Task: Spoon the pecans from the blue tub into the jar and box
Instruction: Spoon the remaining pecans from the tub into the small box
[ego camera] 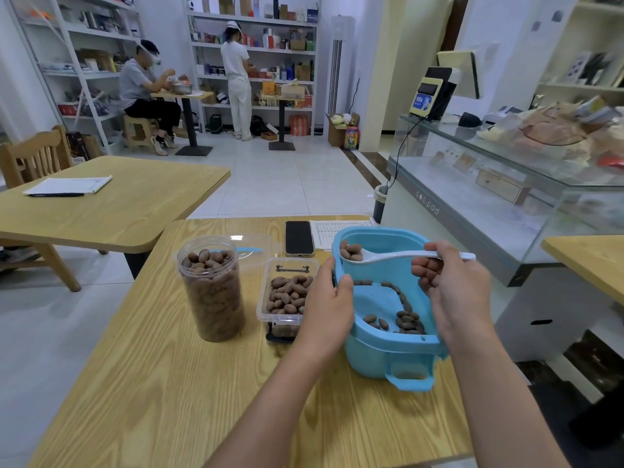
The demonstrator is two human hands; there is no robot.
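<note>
The blue tub (385, 352) stands tilted at the table's right side, with a few pecans (407, 320) left in its low corner. My left hand (329, 298) grips the tub's left rim. My right hand (452, 282) holds the handle of a white spoon (398, 255); its bowl, loaded with pecans, hovers over the tub's far left corner. A clear jar (212, 288), almost full of pecans, stands to the left. Between jar and tub sits a clear plastic box (287, 298), filled with pecans.
A black phone (299, 238) and a printed sheet (332, 233) lie behind the box and tub. The box's clear lid (250, 249) rests behind the jar. A glass counter (506, 184) stands at the right, another wooden table (101, 204) at the left. Two people are far back by shelves.
</note>
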